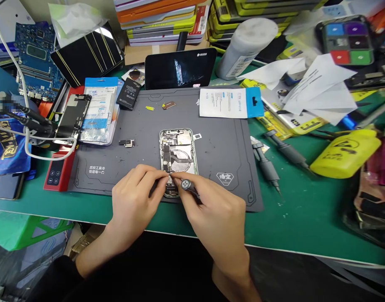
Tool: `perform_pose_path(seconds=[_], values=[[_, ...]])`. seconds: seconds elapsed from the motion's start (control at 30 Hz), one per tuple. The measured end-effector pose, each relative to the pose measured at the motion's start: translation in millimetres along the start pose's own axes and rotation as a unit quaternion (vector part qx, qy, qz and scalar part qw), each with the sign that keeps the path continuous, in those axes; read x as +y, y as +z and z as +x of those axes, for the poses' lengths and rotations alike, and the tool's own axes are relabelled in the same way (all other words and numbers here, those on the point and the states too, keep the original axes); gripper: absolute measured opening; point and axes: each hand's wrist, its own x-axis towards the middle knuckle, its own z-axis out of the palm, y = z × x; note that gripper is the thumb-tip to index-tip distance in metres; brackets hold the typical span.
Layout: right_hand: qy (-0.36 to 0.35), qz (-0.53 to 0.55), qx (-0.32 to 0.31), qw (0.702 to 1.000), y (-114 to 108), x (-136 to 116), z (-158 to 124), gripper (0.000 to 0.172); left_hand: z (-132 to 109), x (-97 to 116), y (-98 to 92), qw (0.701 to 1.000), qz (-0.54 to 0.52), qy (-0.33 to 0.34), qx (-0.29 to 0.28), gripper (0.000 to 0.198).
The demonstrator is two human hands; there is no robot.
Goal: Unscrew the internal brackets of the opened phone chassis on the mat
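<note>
An opened phone (179,155) lies on the dark grey work mat (142,121), its inner parts and flex cables bare. My right hand (215,203) is closed around a grey screwdriver (189,187), with the fingertips over the phone's lower part; the screwdriver's tip is hidden. At the phone's lower left, my left hand (137,188) has thumb and forefinger pinched together, and what they hold, if anything, cannot be made out. A SIM tray (197,136) sticks out at the phone's right side. To the left on the mat rests a small dark phone part (126,143).
Two more grey screwdrivers (266,164) lie right of the mat, near a yellow pouch (346,153). A lit phone (179,69) leans at the back beside a grey canister (247,48). At left are a battery (128,93), a phone screen assembly (74,116) and a red device (58,172).
</note>
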Motion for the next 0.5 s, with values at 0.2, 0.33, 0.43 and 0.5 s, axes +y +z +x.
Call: perform_pose_path(seconds=[0.2, 0.33, 0.43, 0.5], values=[[0.02, -0.002, -0.007, 1.0, 0.2, -2.1, 2.2, 0.019, -0.5, -1.2, 1.0, 1.0, 0.0, 0.006, 0.001, 0.008], [0.06, 0.009, -0.026, 0.998, -2.1, -4.4, 5.0, 0.015, -0.7, -2.0, 2.1, 1.0, 0.007, 0.012, 0.005, 0.007], [0.079, 0.009, -0.034, 0.996, -3.7, -5.9, 7.0, 0.013, -1.0, -1.8, 2.1, 1.0, 0.018, 0.024, 0.01, 0.005], [0.084, 0.01, -0.04, 0.996, -4.3, -6.3, 8.1, 0.014, -1.5, -1.7, 2.0, 0.999, 0.022, 0.029, 0.006, 0.004]])
